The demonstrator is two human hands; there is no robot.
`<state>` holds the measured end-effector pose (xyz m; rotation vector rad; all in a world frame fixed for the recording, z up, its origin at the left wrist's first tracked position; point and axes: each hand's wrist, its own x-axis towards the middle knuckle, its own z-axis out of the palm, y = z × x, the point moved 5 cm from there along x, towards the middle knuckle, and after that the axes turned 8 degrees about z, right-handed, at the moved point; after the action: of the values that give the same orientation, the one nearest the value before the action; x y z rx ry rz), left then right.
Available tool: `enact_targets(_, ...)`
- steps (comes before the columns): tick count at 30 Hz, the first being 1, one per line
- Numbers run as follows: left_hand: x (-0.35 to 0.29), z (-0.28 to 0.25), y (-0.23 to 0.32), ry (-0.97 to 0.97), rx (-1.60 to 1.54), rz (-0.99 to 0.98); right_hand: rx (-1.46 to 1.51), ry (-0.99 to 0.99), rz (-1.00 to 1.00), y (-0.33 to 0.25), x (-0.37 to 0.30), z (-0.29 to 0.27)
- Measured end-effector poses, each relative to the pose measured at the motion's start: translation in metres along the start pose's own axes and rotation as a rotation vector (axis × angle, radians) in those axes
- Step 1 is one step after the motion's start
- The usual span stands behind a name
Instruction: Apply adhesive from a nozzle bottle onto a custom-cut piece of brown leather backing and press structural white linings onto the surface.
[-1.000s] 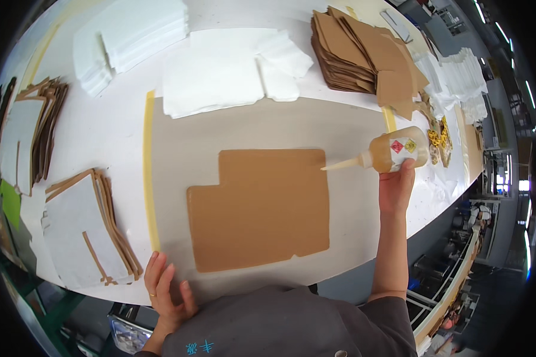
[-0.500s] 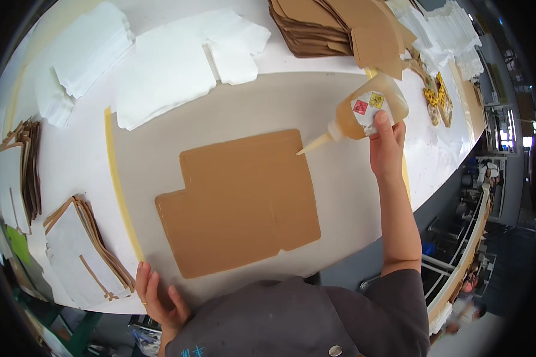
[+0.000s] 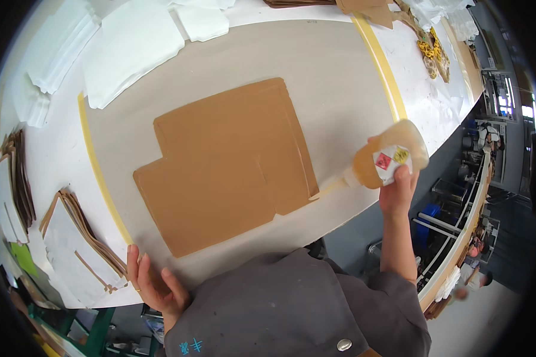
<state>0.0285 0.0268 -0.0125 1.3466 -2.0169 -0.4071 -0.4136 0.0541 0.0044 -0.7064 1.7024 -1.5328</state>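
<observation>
A flat brown sheet (image 3: 220,166) with a notch at its upper left lies on the grey work mat. My right hand (image 3: 399,190) grips a squeeze bottle (image 3: 366,166) of amber liquid, tilted so its long nozzle points left and down. The nozzle tip meets the sheet's lower right corner, and a thin glossy line runs along the sheet's right edge. My left hand (image 3: 155,282) rests at the table's front edge, left of the sheet, fingers apart and holding nothing.
White sheets (image 3: 131,47) are stacked at the back left. White-and-brown pieces (image 3: 83,250) lie in a pile at the left. Yellow tape (image 3: 104,178) borders the grey mat (image 3: 333,65). Scissors with yellow-wrapped handles (image 3: 433,53) lie at the far right.
The bottle in my right hand has moved down along the sheet's right edge, from its upper corner to its lower corner. The view has shifted. My left hand stays at the table edge.
</observation>
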Motion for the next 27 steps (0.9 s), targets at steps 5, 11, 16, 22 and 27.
enact_targets(5,0.002,0.002,0.0,-0.019,0.011,0.004,-0.047,0.139,-0.133,0.009,-0.049,-0.012)
enact_targets(11,0.005,-0.002,0.004,-0.003,-0.025,0.041,0.002,0.085,-0.125,0.02,-0.065,0.017)
enact_targets(16,0.006,0.0,0.004,-0.003,-0.043,0.019,0.04,-0.097,-0.145,0.013,-0.032,0.04)
enact_targets(22,0.005,-0.002,0.005,0.006,-0.008,0.002,-0.008,-0.228,-0.193,-0.014,0.034,0.077)
enact_targets(27,0.007,-0.001,0.006,0.01,-0.008,-0.004,-0.001,-0.267,-0.208,-0.025,0.05,0.092)
